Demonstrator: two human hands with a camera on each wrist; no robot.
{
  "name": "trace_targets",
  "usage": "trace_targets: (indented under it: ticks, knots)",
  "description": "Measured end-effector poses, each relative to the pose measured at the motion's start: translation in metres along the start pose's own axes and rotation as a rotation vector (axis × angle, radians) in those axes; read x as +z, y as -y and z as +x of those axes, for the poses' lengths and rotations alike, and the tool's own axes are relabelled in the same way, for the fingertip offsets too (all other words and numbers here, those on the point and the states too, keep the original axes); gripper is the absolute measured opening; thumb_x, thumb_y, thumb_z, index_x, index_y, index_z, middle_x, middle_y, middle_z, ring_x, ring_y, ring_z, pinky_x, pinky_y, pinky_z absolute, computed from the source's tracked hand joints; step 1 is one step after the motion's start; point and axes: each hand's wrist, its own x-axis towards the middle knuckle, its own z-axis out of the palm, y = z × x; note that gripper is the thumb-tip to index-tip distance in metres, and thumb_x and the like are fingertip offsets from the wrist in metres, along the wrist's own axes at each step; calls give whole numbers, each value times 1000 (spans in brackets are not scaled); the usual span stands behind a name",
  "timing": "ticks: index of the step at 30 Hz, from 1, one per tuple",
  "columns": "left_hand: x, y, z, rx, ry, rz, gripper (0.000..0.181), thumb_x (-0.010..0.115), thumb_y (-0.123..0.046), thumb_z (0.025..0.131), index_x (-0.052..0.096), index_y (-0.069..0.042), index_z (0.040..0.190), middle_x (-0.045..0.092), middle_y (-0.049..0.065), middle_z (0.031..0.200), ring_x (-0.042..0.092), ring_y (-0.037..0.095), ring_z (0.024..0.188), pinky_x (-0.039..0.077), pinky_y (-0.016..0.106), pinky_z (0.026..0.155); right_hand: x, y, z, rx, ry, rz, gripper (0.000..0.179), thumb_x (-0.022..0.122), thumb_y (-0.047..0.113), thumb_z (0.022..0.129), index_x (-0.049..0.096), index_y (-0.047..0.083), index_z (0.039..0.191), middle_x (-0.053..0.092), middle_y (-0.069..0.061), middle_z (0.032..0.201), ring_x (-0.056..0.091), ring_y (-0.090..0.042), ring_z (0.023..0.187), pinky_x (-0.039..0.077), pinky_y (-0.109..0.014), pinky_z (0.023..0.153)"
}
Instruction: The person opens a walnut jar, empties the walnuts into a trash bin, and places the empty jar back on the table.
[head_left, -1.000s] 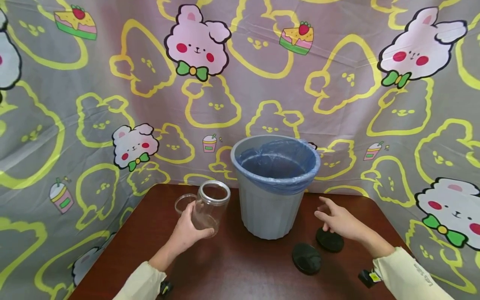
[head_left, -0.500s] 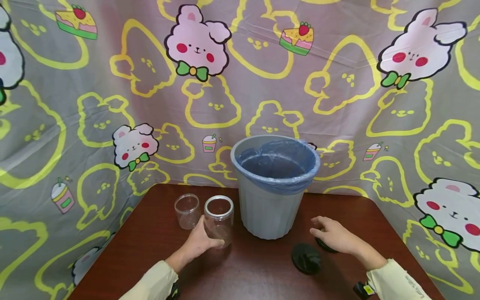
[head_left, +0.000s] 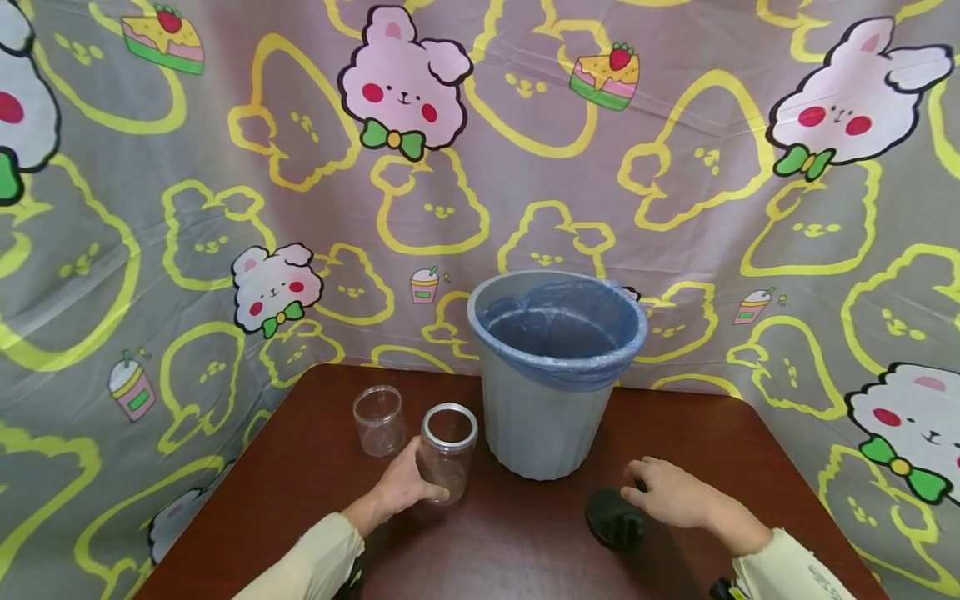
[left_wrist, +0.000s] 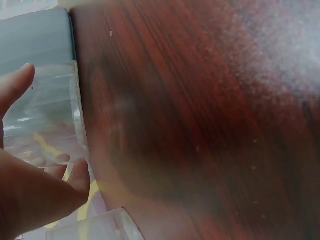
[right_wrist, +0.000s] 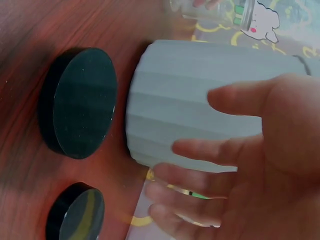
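Note:
My left hand (head_left: 405, 479) grips a clear jar (head_left: 454, 468) with a silvery rim, thumb and fingers around its side. The jar is upright with its mouth open, close to the bin. Behind it to the left stands a second clear jar (head_left: 380, 427). My right hand (head_left: 671, 493) hovers over the right of the table, fingers spread and loosely bent, holding nothing. Below it lie two round black lids; the nearer lid (head_left: 615, 518) shows fully in the head view, the other is mostly hidden beneath the hand. The right wrist view shows this second lid (right_wrist: 80, 214).
A grey ribbed bin (head_left: 542, 421) with a blue liner bag (head_left: 600, 367) folded over its rim stands at the back middle, between the hands. The dark red-brown table (head_left: 487, 554) has a cartoon-print curtain (head_left: 480, 208) close behind and at both sides.
My left hand has brought its jar down and to the right, away from the second jar. The right hand has come lower and nearer, covering the farther lid. The head view has shifted slightly.

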Motion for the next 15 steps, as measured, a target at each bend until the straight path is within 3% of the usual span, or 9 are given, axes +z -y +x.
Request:
trace_targets:
  ticks: [5,8,15]
  knots:
    - [5,5,0,0,18,-17,85,90,-7,46,49,-2,121,62,8,107,56,28,100,41,42,88,0,-1,-6,-4,78,-39,14,61,26,92,57,13,91,56,-5,92,53,-31,92,41,-46,72]
    - [9,8,-3,-14,24,-24,92,92,-8,44,48,-1,125,63,8,111,55,29,104,39,44,91,2,-4,-8,-4,105,-23,14,61,27,92,60,13,96,58,-6,100,54,-32,97,43,-49,76]
    - [11,8,-7,-29,15,10,94,93,-8,43,47,-1,124,64,10,109,56,32,104,40,45,90,7,-9,-11,6,73,-6,23,62,28,91,63,9,104,58,-11,110,50,-39,109,40,-55,86]
